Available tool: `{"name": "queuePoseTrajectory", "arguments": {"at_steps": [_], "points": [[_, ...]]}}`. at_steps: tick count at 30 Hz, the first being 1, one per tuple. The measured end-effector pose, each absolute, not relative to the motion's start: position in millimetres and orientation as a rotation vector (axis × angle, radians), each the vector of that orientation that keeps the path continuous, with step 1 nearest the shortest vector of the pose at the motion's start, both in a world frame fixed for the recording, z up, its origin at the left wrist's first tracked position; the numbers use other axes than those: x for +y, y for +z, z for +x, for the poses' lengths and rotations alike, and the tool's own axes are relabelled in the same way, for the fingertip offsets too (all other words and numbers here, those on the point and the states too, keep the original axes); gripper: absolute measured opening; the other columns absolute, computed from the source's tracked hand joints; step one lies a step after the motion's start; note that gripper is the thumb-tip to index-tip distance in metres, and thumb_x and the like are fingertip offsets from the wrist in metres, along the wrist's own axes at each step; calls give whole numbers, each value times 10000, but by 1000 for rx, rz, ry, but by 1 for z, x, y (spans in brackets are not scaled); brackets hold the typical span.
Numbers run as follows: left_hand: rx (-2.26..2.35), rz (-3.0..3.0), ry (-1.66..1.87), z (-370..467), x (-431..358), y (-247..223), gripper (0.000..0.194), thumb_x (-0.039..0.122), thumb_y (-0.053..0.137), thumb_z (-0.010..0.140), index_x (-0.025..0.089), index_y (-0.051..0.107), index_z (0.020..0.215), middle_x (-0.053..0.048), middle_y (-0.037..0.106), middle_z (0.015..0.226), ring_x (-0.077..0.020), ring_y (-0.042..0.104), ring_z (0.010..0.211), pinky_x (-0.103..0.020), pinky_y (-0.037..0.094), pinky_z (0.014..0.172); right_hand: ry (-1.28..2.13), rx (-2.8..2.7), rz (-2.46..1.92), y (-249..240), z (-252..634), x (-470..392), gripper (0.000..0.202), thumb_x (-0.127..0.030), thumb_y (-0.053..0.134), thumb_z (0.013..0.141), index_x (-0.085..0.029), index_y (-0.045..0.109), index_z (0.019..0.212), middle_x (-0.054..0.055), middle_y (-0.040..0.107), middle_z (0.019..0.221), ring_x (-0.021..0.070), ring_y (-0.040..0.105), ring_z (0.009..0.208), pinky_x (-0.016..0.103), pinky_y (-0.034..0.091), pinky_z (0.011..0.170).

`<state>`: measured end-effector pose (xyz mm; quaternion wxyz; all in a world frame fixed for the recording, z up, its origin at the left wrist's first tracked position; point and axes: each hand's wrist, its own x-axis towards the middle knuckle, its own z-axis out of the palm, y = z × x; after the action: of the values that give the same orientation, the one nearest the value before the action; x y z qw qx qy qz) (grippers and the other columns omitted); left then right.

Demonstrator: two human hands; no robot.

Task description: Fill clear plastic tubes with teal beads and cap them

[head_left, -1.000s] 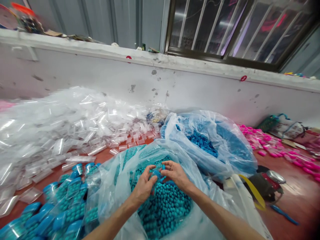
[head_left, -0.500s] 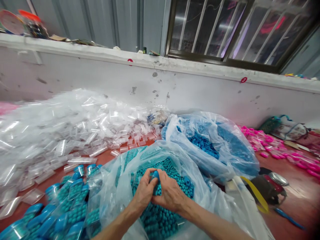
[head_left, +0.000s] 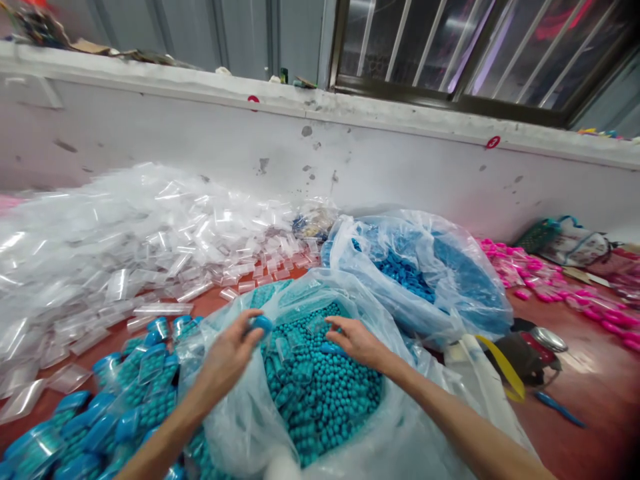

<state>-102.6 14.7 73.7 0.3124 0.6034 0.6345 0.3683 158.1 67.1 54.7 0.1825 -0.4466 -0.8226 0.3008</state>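
Note:
My left hand (head_left: 233, 348) is closed on a blue cap (head_left: 261, 325) over the bag's left rim; anything beneath the cap is hidden by the fingers. My right hand (head_left: 357, 341) is above the teal beads (head_left: 345, 387), with thumb and forefinger apart. Just below its fingers lies another blue cap (head_left: 331, 349). The beads fill a clear plastic bag (head_left: 225, 413) with its mouth spread wide. Several clear tubes (head_left: 285, 350) lie among the beads inside. To the left are bead-filled containers with blue caps (head_left: 153, 363), heaped together.
Clear empty tubes (head_left: 120, 283) form a large pile at left. Behind the bead bag, a second bag (head_left: 470, 287) holds blue caps (head_left: 407, 273). Pink pieces (head_left: 530, 267), a dark object with a yellow strap (head_left: 505, 370) and a blue tool (head_left: 560, 409) lie at right.
My hands, together over the beads around a blue-capped piece, have parted. The left has moved left and up with the blue cap; the right has drawn right and up. The view has shifted slightly downward.

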Motion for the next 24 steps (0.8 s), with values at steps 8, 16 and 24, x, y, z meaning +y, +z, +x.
{"name": "queuePoseTrajectory", "arguments": {"at_steps": [8,16,24], "points": [[2404,2137,1005,-148,-4,80,378,335,316,843,163,541,1093,-121,630,1001,-266,586,900,-400,446,801,619,-2598,-1475,34,185,79,243,-192,443,822,-169,631,974,66,652,969,192,577,918,272,395,788],[1736,2156,329,6,61,44,303,201,445,813,195,536,1103,-81,606,1064,-216,568,990,-318,434,843,300,-2901,-1626,33,174,72,284,-241,523,781,-141,559,1045,118,618,967,243,598,867,286,407,667],[1743,2049,83,19,119,-1,305,312,500,844,149,518,1101,-74,558,1092,-190,560,943,-394,475,801,354,-2924,-1601,32,187,71,186,-245,473,820,-161,603,922,82,626,893,195,582,848,254,383,654]]}}
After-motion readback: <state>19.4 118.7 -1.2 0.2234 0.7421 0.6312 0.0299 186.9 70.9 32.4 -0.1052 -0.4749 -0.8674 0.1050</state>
